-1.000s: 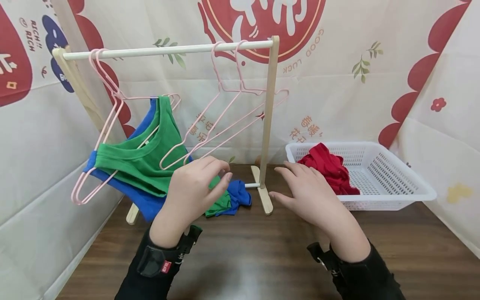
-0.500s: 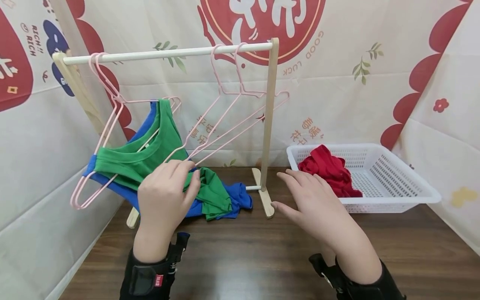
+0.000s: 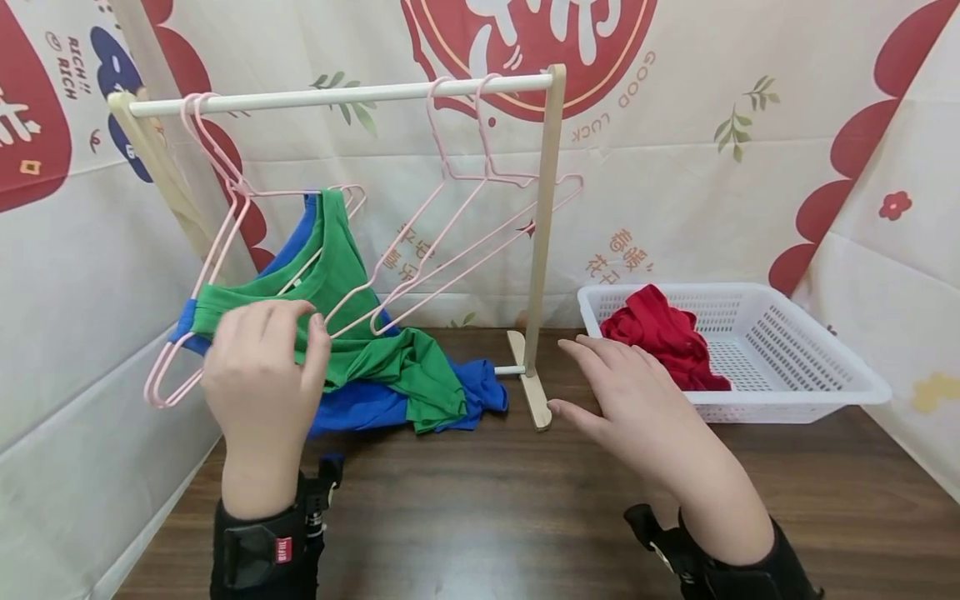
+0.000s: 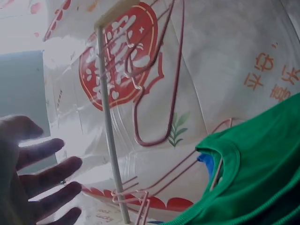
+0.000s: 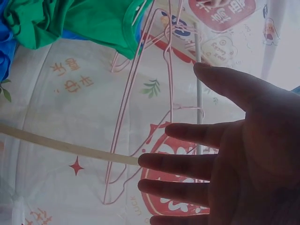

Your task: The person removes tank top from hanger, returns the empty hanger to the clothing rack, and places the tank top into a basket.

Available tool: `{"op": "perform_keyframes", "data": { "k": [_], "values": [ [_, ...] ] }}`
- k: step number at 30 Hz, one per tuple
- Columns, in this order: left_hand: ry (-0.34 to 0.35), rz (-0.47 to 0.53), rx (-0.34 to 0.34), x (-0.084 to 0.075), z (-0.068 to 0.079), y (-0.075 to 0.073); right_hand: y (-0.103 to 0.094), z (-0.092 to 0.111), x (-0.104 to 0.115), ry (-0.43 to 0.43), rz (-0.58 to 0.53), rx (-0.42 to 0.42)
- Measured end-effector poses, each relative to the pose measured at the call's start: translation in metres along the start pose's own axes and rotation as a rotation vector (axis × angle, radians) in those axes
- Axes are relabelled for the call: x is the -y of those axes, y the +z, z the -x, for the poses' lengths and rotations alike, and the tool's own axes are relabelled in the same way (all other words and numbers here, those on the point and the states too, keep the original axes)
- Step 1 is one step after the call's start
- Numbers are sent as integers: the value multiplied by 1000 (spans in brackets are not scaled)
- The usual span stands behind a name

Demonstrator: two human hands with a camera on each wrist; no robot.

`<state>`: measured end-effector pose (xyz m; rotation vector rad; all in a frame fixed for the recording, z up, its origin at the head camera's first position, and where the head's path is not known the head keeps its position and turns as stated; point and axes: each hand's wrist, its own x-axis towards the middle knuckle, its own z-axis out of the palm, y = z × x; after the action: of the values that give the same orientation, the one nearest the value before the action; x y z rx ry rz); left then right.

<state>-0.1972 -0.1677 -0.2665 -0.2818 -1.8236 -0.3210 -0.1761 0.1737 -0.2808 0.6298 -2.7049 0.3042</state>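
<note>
My left hand (image 3: 262,367) and right hand (image 3: 637,408) are spread, empty. The green tank top (image 3: 352,358) and blue tank top (image 3: 360,408) hang at my eleven o'clock; the red garment (image 3: 660,337), one o'clock, looks left to hang.

A brown table (image 3: 465,517) bears a rack (image 3: 547,217) and basket (image 3: 795,398).
</note>
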Motion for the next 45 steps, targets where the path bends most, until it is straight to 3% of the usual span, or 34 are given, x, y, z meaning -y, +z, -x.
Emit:
{"op": "perform_keyframes", "data": {
  "k": [5, 13, 20, 28, 36, 40, 45],
  "values": [
    [-116, -8, -1, 13, 1, 3, 1, 0, 2, -3, -14, 17],
    [-205, -136, -12, 29, 4, 9, 2, 0, 3, -19, -22, 28],
    [-321, -182, 53, 40, 7, 6, 2, -1, 4, -19, -20, 40],
    [-407, -201, 60, 43, 5, 1, 3, -1, 5, -9, -23, 65],
    [-542, -179, 27, 41, 3, -6, 4, -1, 5, -7, -21, 75],
    [-602, -230, 87, 41, 3, -7, 4, -1, 6, -4, -21, 76],
    [-676, -304, 250, 44, 3, -10, 4, -2, 6, 0, -21, 85]
  ]
}}
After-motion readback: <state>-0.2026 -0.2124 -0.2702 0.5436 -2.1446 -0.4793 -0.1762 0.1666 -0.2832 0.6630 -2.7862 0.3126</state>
